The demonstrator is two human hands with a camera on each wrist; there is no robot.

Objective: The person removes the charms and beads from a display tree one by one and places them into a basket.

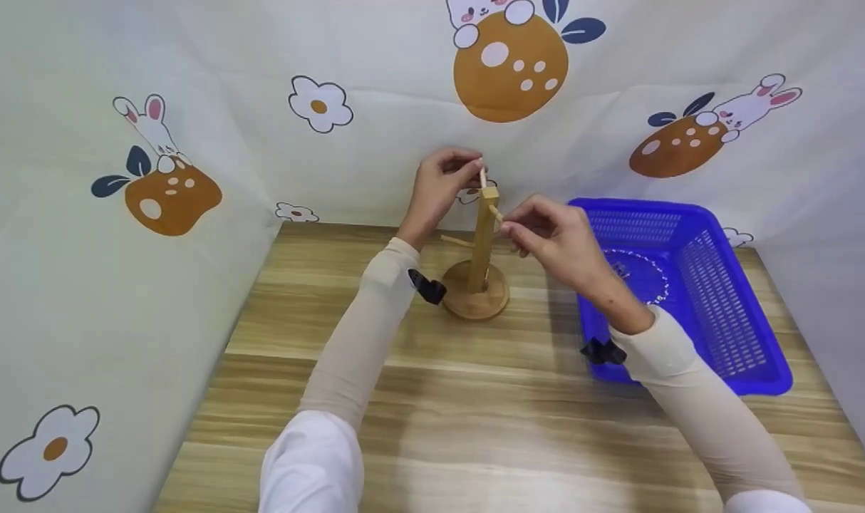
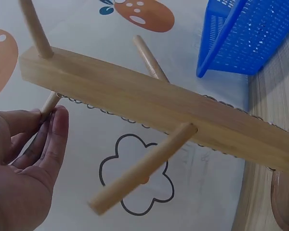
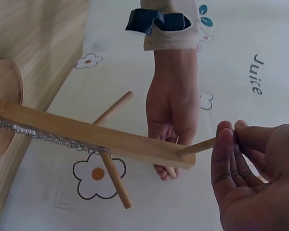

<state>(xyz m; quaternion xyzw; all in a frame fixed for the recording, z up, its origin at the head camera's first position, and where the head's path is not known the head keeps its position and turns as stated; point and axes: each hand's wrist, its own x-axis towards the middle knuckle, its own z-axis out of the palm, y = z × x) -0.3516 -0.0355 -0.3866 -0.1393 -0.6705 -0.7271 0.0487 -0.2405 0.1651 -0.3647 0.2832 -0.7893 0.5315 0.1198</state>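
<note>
A wooden peg stand [image 1: 482,242] rises upright from its round base [image 1: 473,306]. My left hand [image 1: 439,187] pinches a peg at the back of its top end; in the left wrist view that peg [image 2: 50,103] shows between thumb and fingers. My right hand [image 1: 557,239] holds the tip of another top peg [image 3: 197,147] between thumb and fingertips. Along the post hangs a silver chain necklace [image 3: 72,143] with a few white beads [image 3: 24,129]. Two lower pegs, one of them this long peg [image 2: 142,168], stick out untouched.
A blue plastic basket [image 1: 749,306] stands right of the stand, under my right forearm. Inside it lies a beaded necklace [image 1: 664,274]. The wood-grain table [image 1: 297,370] is bounded by a printed cloth [image 1: 390,85] behind and at the sides.
</note>
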